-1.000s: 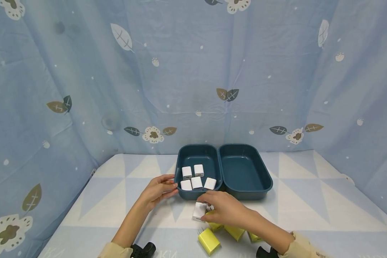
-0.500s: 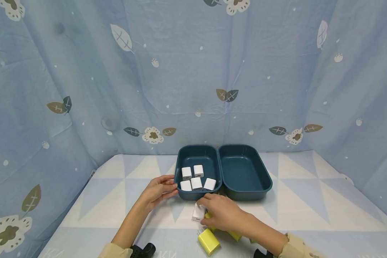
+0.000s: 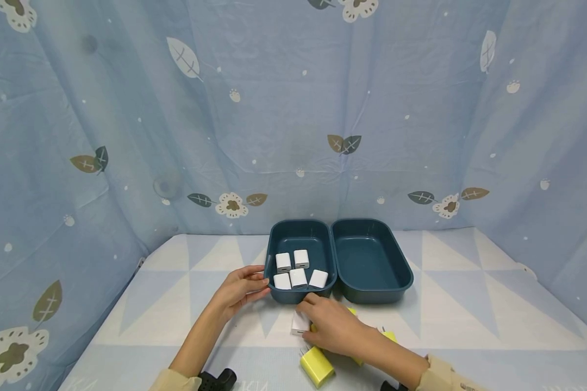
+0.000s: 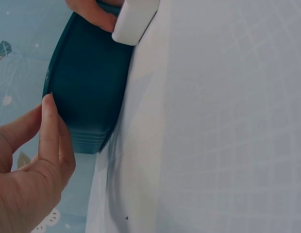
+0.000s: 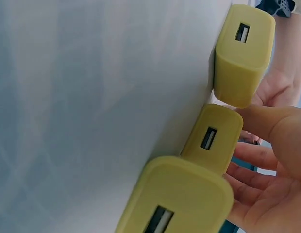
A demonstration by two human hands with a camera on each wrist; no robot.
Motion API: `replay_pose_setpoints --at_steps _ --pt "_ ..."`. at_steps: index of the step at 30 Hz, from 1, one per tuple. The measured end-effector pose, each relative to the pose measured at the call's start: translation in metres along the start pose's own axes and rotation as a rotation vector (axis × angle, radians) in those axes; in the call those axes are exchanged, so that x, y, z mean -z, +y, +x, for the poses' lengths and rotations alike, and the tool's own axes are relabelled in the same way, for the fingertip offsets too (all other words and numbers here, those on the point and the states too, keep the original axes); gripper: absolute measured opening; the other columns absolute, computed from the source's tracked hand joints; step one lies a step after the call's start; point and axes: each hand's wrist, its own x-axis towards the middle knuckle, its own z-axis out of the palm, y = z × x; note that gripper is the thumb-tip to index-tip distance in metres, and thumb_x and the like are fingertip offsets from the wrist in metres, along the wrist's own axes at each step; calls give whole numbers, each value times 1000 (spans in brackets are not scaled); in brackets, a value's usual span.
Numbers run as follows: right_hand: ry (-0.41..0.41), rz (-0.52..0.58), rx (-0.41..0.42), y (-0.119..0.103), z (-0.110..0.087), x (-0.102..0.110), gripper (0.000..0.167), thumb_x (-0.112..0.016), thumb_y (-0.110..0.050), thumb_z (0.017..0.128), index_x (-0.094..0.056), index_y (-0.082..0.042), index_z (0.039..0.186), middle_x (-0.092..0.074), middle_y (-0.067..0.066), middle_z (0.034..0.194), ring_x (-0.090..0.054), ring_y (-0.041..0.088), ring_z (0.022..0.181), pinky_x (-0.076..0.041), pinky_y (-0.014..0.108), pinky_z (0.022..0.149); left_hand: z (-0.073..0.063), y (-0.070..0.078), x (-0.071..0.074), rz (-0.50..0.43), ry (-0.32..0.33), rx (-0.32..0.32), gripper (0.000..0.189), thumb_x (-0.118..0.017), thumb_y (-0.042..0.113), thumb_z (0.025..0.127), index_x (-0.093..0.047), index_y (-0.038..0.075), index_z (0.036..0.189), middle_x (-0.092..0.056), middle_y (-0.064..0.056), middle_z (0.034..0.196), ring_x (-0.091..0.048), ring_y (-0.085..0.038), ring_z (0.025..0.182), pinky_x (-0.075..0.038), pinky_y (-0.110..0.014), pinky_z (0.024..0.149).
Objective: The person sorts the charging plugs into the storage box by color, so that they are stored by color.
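Note:
My right hand point(image 3: 337, 326) reaches in front of the left tray, with thumb and index finger at opposite ends of a white charger point(image 3: 300, 324). In the left wrist view, a fingertip presses against this white charger point(image 4: 135, 22) beside the tray wall. My left hand point(image 3: 242, 288) has its fairly straight fingers at the left rim of the dark teal tray point(image 3: 280, 297). Several white chargers point(image 3: 298, 278) lie inside that tray. Beneath and around my right hand are yellow chargers, partly hidden; one yellow charger point(image 3: 317, 366) lies nearest me with its prongs showing.
A second teal tray point(image 3: 372, 260) stands against the first one's right side, with nothing inside. The right wrist view has a yellow charger point(image 5: 242, 56) close to my palm. A patterned cloth covers the table point(image 3: 460, 304), and a blue curtain point(image 3: 293, 108) hangs behind.
My right hand has shifted slightly left and toward me around the white charger. More yellow shows beyond my right hand and forearm. The left hand and trays have stayed put.

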Motion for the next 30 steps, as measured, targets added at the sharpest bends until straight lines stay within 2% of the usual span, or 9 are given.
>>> replay_pose_setpoints --at_steps 13,30 --pt "27 54 -4 -1 -1 -2 38 -81 -23 83 -68 -19 119 -59 -5 109 -50 9 80 -49 25 67 0 1 0 10 6 3 51 -62 -12 90 -43 -13 138 -53 -11 98 -66 -17 84 -61 -33 81" --pt "61 168 48 2 -3 0 31 -80 -22 84 -69 -24 113 -60 -8 114 -50 6 84 -48 24 72 -1 1 0 18 26 12 49 -61 -12 90 -46 -12 136 -53 -12 99 -67 -19 83 -61 -34 82"
